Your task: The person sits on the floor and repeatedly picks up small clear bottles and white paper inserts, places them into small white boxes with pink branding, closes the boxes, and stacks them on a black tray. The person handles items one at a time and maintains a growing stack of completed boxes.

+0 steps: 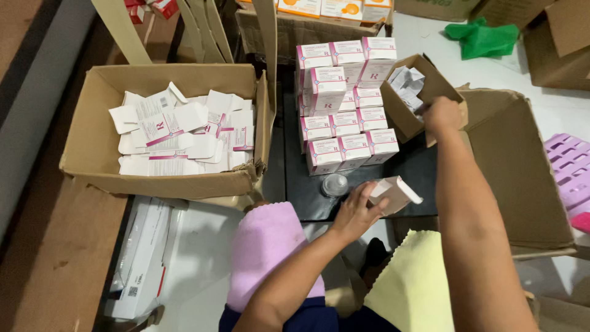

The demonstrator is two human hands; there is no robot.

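While the left hand (355, 212) pinches a small open carton (395, 193) by its side, flap up and mouth turned toward the far side, the grip looks firm enough; squeezing harder would likely crush the walls. Just beyond it a small round jar (335, 184) stands on the dark table (295, 190), within easy reach. Farther off, the right hand (441, 114) is closed over the rim of a small brown box (430, 86) of folded leaflets (407, 83); whether it pinches one cannot be told. Finished cartons (344, 104) stand stacked beside it; flat blanks (178, 132) fill the big box (92, 160) at left.
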